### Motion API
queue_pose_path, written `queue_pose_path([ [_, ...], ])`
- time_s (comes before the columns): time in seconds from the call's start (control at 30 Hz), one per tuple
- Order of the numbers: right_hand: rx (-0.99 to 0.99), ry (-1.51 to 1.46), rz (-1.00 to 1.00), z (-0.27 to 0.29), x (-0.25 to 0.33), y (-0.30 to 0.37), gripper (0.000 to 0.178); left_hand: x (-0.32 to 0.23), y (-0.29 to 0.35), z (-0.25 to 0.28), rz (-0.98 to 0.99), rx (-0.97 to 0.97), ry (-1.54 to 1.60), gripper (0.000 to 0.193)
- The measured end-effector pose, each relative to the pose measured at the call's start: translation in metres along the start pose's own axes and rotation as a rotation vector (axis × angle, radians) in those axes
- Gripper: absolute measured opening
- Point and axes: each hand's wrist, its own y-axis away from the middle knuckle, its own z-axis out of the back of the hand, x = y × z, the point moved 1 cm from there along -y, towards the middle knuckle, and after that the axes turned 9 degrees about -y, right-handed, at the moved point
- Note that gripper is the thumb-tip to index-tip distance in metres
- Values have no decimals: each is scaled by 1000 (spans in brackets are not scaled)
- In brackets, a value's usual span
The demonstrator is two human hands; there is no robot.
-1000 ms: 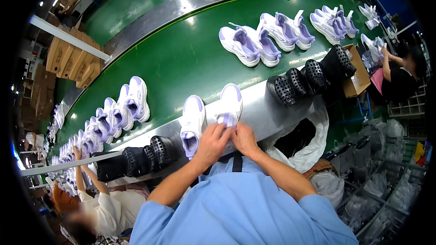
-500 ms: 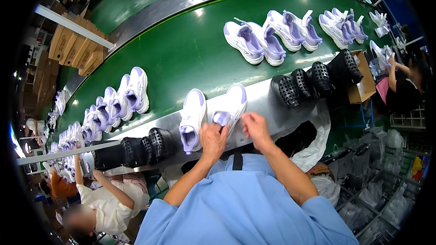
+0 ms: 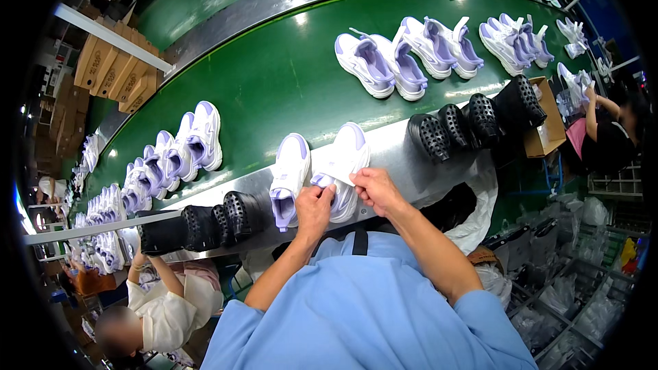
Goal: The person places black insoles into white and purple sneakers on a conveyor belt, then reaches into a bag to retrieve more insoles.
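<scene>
A white sneaker with lilac trim (image 3: 351, 145) stands on the metal ledge in front of me, toe pointing away. My left hand (image 3: 315, 210) is closed at its opening, thumb and fingers pinching around the tongue and collar. Just right of it my right hand (image 3: 376, 190) pinches the end of a white strap (image 3: 340, 172), which is stretched out over the sneaker's right side. A matching sneaker (image 3: 293, 155) stands alongside on the left, untouched. My fingers hide part of the worked sneaker's opening.
On the green belt (image 3: 274, 82), white-lilac sneakers stand in a left row (image 3: 179, 151) and pairs at right (image 3: 373, 68). Black perforated shoe-shaped forms (image 3: 430, 137) line the ledge on both sides. A carton (image 3: 545, 120) stands right. Co-workers (image 3: 171, 301) sit at left and far right.
My right hand has come left and taken hold of the strap end, pulling it out to the right. My left hand has shifted slightly left. A co-worker's arms at left have moved.
</scene>
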Motion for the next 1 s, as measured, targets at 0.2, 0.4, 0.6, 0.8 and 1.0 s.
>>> queue_pose_path([
  [0.2, -71, 300, 193, -3, -31, -5, 30, -6, -2, 1, 101, 18, 111, 32],
  [0.4, -78, 808, 508, 4, -38, -14, 33, -6, -2, -5, -38, -10, -72, 32],
  [0.6, -320, 1124, 414, 11, -36, 9, 27, -8, 13, -1, -318, -48, -114, 16],
  [0.8, -253, 896, 459, -12, -25, 31, 39, -4, 25, 47, -344, -19, -543, 38],
  [1.0, -153, 1056, 698, -26, -41, 16, 33, 36, 37, 52, -352, 155, -813, 44],
])
